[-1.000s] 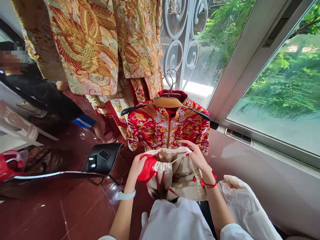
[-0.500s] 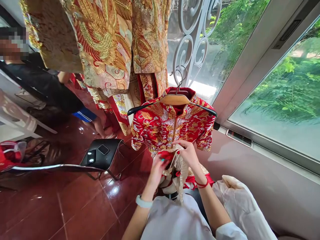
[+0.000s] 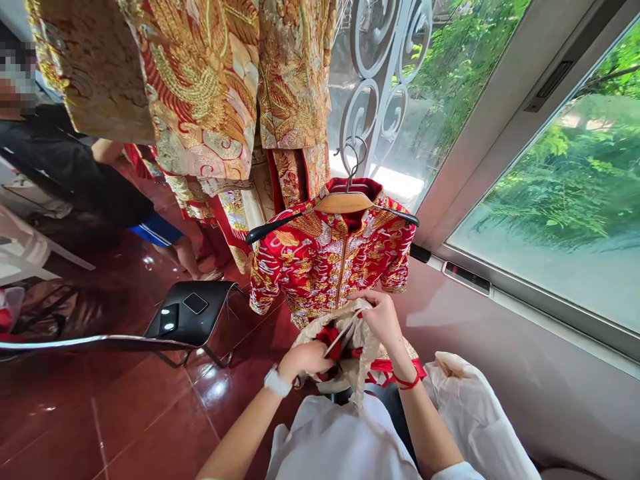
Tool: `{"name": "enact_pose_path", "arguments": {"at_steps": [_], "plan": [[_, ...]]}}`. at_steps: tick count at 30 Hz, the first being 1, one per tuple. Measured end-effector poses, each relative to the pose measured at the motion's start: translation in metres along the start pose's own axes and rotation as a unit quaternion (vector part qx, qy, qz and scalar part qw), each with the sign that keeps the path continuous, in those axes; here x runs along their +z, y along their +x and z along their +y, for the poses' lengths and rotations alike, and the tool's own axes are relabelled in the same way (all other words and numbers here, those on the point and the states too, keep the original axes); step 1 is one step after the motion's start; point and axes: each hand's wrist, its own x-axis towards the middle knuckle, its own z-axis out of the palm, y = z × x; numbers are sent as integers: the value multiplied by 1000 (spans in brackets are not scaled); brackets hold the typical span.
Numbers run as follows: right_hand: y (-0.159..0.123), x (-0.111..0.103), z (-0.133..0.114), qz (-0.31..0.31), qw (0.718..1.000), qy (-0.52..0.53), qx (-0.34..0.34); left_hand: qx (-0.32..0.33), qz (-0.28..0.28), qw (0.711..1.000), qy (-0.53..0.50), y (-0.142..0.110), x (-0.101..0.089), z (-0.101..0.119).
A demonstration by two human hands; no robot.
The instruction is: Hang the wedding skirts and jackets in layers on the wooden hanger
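A garment with a cream waistband (image 3: 369,350) and a red inside lies bunched in front of my body, its top spread into a loop. My right hand (image 3: 384,323) pinches the far right edge of the band, where a thin cream tie (image 3: 345,333) runs down to the left. My left hand (image 3: 305,360) reaches over the near left edge into the opening, fingers curled and their tips hidden in the folds. Just beyond hangs a red jacket (image 3: 320,260) with gold and silver embroidery, on a black and wooden hanger (image 3: 347,202).
Gold embroidered garments (image 3: 200,87) hang at upper left. A black chair (image 3: 205,317) holds two dark flat devices. A person in black (image 3: 65,167) is at far left. White cloth (image 3: 480,407) lies at my right, below the window sill (image 3: 530,313) with a phone-like device (image 3: 467,278).
My left hand has moved left and down, its fingers now inside the opening. The waistband has spread from a bunch into a wide loop. My right hand still grips the band.
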Motion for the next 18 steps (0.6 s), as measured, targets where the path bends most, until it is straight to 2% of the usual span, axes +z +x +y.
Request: {"name": "enact_pose_path", "arguments": {"at_steps": [2,4,5,7,9,10,13,15,16,17,18], "plan": [[1,-2,3,10,1000,-3,5,39,-60,995,76,-23,-3,5],[2,-1,2,8,1000,-6,2,83,-59,990,99,-41,2,13],[3,0,2,5,1000,-7,0,91,-50,992,68,-46,7,18],[5,3,-1,-7,1000,-12,-6,77,-72,993,-47,-47,18,30],[8,2,-3,-34,999,-28,-12,59,-80,976,-193,-40,22,43],[9,1,-4,-53,998,-39,-16,61,-53,961,-263,-36,19,48],[14,-10,-2,-117,991,-53,-29,109,96,892,-428,-37,-14,53],[16,-18,1,-141,989,-33,-30,163,136,854,-476,-54,-50,41],[17,-22,2,-140,990,-17,-28,196,116,850,-474,-66,-70,30],[18,-24,3,-132,991,0,-23,239,65,858,-450,-80,-90,16],[19,-26,4,-116,993,14,-18,283,-29,869,-404,-92,-108,2]]}}
